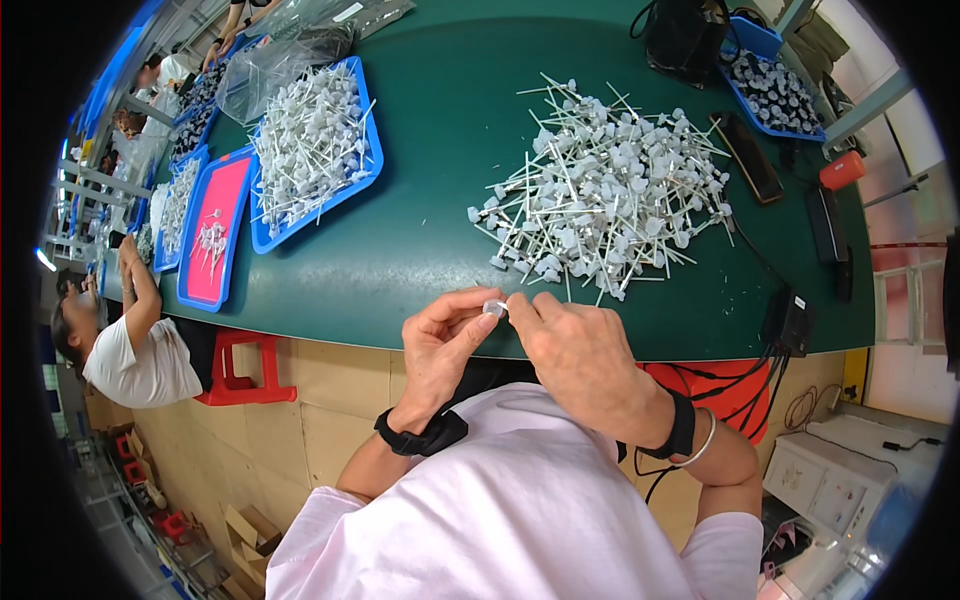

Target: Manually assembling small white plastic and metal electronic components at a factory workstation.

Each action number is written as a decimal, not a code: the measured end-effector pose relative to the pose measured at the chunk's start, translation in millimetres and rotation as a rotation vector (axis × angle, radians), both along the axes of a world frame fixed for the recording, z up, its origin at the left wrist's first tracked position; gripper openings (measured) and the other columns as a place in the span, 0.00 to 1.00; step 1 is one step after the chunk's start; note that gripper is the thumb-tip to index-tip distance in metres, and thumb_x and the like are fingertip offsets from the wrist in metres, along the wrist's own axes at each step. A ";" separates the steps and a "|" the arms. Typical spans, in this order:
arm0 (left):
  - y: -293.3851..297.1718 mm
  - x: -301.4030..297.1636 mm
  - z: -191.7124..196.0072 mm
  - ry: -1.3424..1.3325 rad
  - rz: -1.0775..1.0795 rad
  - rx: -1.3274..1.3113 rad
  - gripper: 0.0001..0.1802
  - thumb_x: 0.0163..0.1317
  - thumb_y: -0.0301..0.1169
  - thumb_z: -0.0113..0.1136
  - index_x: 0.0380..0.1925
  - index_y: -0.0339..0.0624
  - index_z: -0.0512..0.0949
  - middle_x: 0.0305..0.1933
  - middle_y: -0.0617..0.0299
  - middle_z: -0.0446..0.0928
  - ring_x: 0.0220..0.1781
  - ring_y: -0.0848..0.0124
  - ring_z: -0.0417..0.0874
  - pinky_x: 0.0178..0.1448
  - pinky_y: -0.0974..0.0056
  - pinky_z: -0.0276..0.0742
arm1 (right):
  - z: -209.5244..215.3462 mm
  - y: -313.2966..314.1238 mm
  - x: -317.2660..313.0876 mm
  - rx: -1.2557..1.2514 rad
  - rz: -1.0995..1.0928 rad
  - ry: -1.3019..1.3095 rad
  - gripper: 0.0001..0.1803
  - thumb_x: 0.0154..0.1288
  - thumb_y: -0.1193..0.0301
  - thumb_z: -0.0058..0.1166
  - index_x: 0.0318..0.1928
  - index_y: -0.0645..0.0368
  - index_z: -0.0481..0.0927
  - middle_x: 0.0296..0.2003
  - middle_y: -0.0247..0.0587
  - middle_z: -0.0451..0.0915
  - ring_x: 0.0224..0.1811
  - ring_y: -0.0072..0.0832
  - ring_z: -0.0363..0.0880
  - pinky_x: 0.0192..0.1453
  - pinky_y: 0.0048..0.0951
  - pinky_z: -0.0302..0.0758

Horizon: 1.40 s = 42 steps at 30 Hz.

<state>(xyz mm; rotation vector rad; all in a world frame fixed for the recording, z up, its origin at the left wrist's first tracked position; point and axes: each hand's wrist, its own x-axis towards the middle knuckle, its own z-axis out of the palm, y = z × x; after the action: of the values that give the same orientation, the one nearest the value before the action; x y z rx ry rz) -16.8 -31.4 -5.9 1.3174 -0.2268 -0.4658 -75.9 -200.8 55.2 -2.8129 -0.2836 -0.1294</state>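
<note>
At the near edge of the green table, my left hand (438,348) pinches a small translucent white piece with a round head (492,308) between thumb and fingertips. My right hand (583,358) is closed beside it, thumb and index finger pressed together at the piece's right side. What part the right fingertips grip is mostly hidden behind them. Just beyond my hands lies a large loose pile of white-headed pieces with thin pale stems (610,195).
A blue tray (377,150) of similar pieces stands left, beside a pink-lined tray (205,285) holding a few. A phone (747,157), a power adapter (787,322) with cables and a tray of dark pieces (775,95) are right. A person (145,350) sits at the left.
</note>
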 end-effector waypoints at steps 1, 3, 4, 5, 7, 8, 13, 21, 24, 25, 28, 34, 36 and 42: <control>0.9 0.5 -0.5 -0.013 -0.004 -0.007 0.14 0.63 0.18 0.62 0.50 0.31 0.79 0.50 0.54 0.82 0.50 0.71 0.84 0.58 0.67 0.78 | -0.8 0.8 0.3 -0.001 0.002 -0.005 0.11 0.54 0.76 0.59 0.39 0.65 0.75 0.28 0.42 0.79 0.28 0.32 0.84 0.25 0.29 0.80; 2.5 1.4 -1.3 -0.040 -0.009 -0.022 0.14 0.63 0.17 0.61 0.50 0.31 0.79 0.50 0.54 0.82 0.50 0.71 0.84 0.57 0.69 0.79 | -1.3 1.8 0.8 -0.006 0.009 -0.016 0.11 0.54 0.76 0.59 0.39 0.65 0.75 0.29 0.42 0.79 0.28 0.33 0.84 0.25 0.29 0.80; 3.1 2.5 -0.3 -0.013 -0.013 -0.021 0.14 0.63 0.17 0.61 0.50 0.31 0.80 0.50 0.54 0.82 0.50 0.71 0.84 0.57 0.69 0.79 | 1.2 1.0 2.1 0.003 0.023 -0.021 0.11 0.55 0.76 0.59 0.39 0.64 0.75 0.28 0.42 0.79 0.28 0.33 0.84 0.25 0.30 0.79; 4.0 2.7 0.8 0.012 -0.015 -0.020 0.14 0.63 0.17 0.61 0.50 0.31 0.80 0.50 0.54 0.82 0.50 0.71 0.84 0.57 0.69 0.79 | 5.2 -1.1 2.0 0.010 0.039 -0.026 0.10 0.56 0.75 0.58 0.39 0.64 0.75 0.28 0.41 0.78 0.28 0.33 0.84 0.25 0.30 0.79; 3.6 2.5 1.6 0.042 0.018 -0.040 0.13 0.63 0.17 0.61 0.48 0.32 0.80 0.47 0.56 0.83 0.48 0.72 0.84 0.56 0.68 0.78 | 11.2 -4.9 2.2 0.053 0.031 -0.059 0.09 0.58 0.75 0.58 0.40 0.62 0.75 0.28 0.40 0.78 0.27 0.33 0.83 0.25 0.31 0.78; 3.9 5.8 2.6 0.046 0.010 -0.063 0.12 0.63 0.18 0.62 0.47 0.32 0.81 0.46 0.57 0.83 0.47 0.73 0.83 0.55 0.68 0.78 | 13.4 -5.9 0.1 0.090 0.011 -0.091 0.09 0.60 0.75 0.57 0.41 0.61 0.75 0.27 0.40 0.77 0.27 0.33 0.83 0.25 0.32 0.78; 12.1 15.3 11.9 0.111 0.082 -0.043 0.07 0.61 0.21 0.63 0.39 0.35 0.81 0.44 0.57 0.83 0.42 0.73 0.82 0.49 0.67 0.78 | 2.8 -12.8 -16.9 0.208 -0.066 -0.052 0.08 0.67 0.72 0.55 0.45 0.57 0.76 0.26 0.41 0.75 0.22 0.40 0.79 0.23 0.38 0.73; 67.3 105.3 27.8 -0.445 0.416 0.133 0.04 0.61 0.27 0.63 0.35 0.40 0.82 0.38 0.64 0.81 0.40 0.81 0.77 0.44 0.72 0.75 | -27.4 -10.0 -33.8 0.369 -0.148 0.002 0.09 0.64 0.75 0.57 0.45 0.59 0.79 0.26 0.44 0.77 0.25 0.44 0.77 0.27 0.40 0.70; 122.2 194.8 43.0 -0.773 0.492 0.654 0.19 0.60 0.29 0.67 0.51 0.40 0.79 0.52 0.55 0.79 0.52 0.68 0.80 0.54 0.65 0.76 | -30.7 -10.9 -33.6 0.398 -0.134 -0.009 0.09 0.65 0.74 0.57 0.46 0.59 0.79 0.27 0.44 0.77 0.25 0.44 0.77 0.27 0.40 0.70; 122.4 206.4 44.9 -0.789 0.498 0.739 0.20 0.59 0.28 0.67 0.53 0.42 0.79 0.56 0.53 0.78 0.55 0.65 0.80 0.57 0.63 0.76 | -34.3 -11.9 -33.5 0.404 -0.138 -0.017 0.09 0.65 0.74 0.57 0.46 0.59 0.79 0.27 0.44 0.77 0.25 0.44 0.77 0.27 0.40 0.70; 100.5 196.9 40.0 -1.124 0.488 0.960 0.19 0.56 0.26 0.68 0.50 0.46 0.81 0.58 0.51 0.76 0.56 0.61 0.80 0.55 0.63 0.77 | -43.2 -13.4 -33.1 0.397 -0.124 -0.043 0.09 0.67 0.73 0.56 0.46 0.59 0.76 0.26 0.44 0.76 0.24 0.44 0.77 0.25 0.40 0.71; -3.6 94.1 22.6 -1.158 0.003 0.695 0.12 0.51 0.19 0.67 0.37 0.42 0.84 0.37 0.58 0.81 0.39 0.60 0.80 0.40 0.61 0.77 | -48.8 -13.6 -37.3 0.415 -0.156 -0.040 0.11 0.67 0.72 0.57 0.48 0.60 0.77 0.26 0.45 0.76 0.24 0.45 0.78 0.26 0.40 0.73; -15.9 79.8 14.8 -1.262 -0.067 0.665 0.14 0.49 0.19 0.67 0.38 0.44 0.83 0.43 0.59 0.80 0.41 0.59 0.78 0.41 0.60 0.77 | -50.2 -14.4 -39.7 0.418 -0.166 -0.031 0.11 0.67 0.72 0.57 0.48 0.60 0.77 0.27 0.45 0.76 0.24 0.45 0.78 0.26 0.40 0.73; -35.0 81.8 5.1 -1.366 -0.341 0.707 0.13 0.51 0.22 0.66 0.38 0.43 0.82 0.44 0.59 0.78 0.42 0.60 0.77 0.42 0.59 0.78 | -51.3 -13.1 -39.1 0.453 -0.150 -0.052 0.11 0.67 0.72 0.57 0.48 0.60 0.77 0.27 0.44 0.76 0.24 0.44 0.78 0.26 0.39 0.73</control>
<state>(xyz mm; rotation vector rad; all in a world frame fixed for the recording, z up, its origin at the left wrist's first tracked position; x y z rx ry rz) 65.1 -66.4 -0.7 2.1376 -1.5420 0.1941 -115.0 -213.8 3.8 -2.3795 -0.0436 -0.2651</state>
